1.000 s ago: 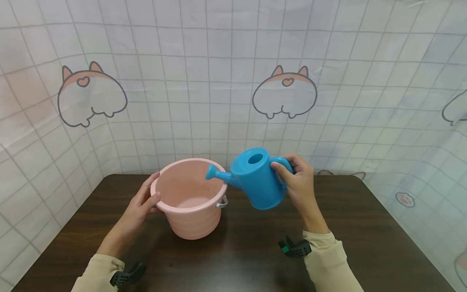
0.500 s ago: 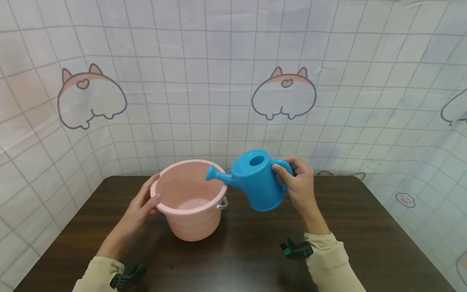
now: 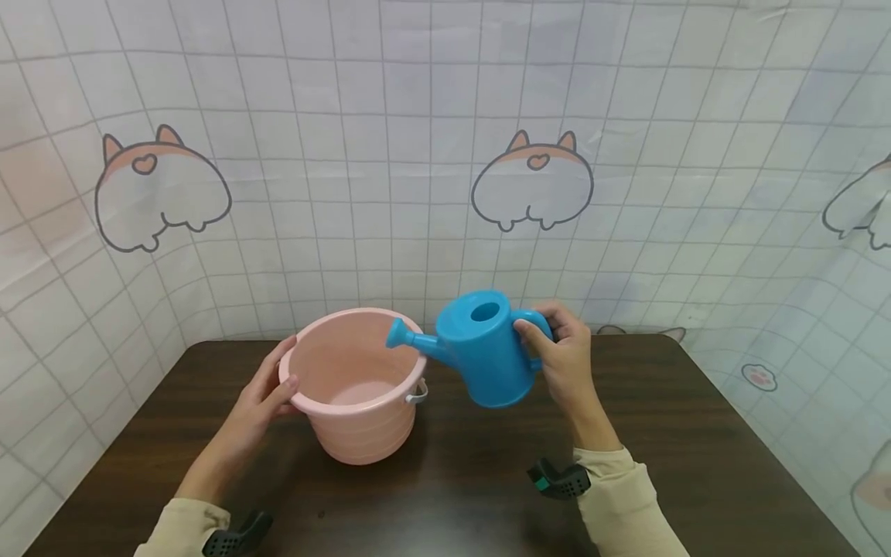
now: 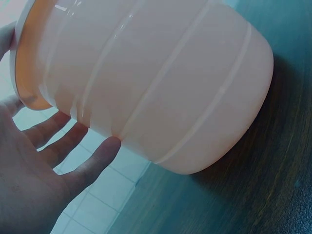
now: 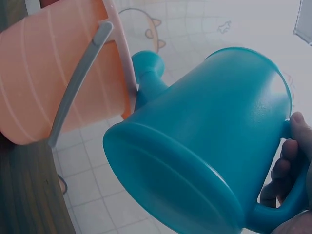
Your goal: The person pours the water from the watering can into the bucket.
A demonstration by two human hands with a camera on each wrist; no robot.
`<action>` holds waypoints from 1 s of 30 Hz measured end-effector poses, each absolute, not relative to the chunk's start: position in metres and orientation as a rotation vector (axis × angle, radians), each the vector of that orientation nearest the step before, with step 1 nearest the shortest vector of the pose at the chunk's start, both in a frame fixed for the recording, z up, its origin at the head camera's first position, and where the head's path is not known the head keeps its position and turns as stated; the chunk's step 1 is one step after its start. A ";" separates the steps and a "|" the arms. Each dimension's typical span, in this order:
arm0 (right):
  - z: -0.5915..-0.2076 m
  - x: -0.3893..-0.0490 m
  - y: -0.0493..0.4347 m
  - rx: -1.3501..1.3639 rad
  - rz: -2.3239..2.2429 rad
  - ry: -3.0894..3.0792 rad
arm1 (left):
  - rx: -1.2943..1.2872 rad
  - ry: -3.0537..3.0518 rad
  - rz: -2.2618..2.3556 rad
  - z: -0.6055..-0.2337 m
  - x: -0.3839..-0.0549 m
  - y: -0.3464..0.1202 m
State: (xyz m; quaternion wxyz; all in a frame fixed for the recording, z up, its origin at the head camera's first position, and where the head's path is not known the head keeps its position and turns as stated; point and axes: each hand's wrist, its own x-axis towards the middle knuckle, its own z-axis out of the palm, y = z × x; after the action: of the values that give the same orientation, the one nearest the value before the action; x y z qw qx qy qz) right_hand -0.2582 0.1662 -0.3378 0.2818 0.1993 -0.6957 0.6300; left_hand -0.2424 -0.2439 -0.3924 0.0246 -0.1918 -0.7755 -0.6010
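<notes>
A pink bucket (image 3: pixel 362 437) stands on the dark table, left of centre in the head view. My left hand (image 3: pixel 259 398) grips its left rim, thumb over the edge; in the left wrist view the fingers (image 4: pixel 95 161) lie along the ribbed outer wall. My right hand (image 3: pixel 569 360) holds a blue watering can (image 3: pixel 490 367) by its loop handle (image 5: pixel 280 214), raised above the table. The can leans left, and its flared spout (image 3: pixel 400 333) reaches over the bucket's right rim. The can's top opening faces up, its inside dark.
The bucket's grey carrying handle (image 5: pixel 80 83) hangs down its right side. Brown wooden tabletop (image 3: pixel 445 510) extends in front and to the right. A white grid-patterned curtain (image 3: pixel 431 193) with cartoon drawings closes off the back and both sides.
The whole head view has shifted slightly, so things sit a little lower and further left. Both hands keep their holds, and the can stays tilted over the bucket.
</notes>
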 end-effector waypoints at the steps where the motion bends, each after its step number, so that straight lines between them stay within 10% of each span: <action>1: -0.338 -0.258 0.167 0.522 1.689 -1.863 | -0.594 -2.399 -1.856 -0.392 -0.243 -0.244; 30: -0.337 -0.257 0.164 0.542 1.678 -1.875 | -0.571 -2.419 -1.852 -0.394 -0.241 -0.243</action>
State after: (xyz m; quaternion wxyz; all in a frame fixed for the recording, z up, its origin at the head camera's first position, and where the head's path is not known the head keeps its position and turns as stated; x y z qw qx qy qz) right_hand -0.2565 0.1641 -0.3365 0.2800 0.2021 -0.6993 0.6259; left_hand -0.2409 -0.2433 -0.3944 0.0213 -0.1842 -0.7803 -0.5973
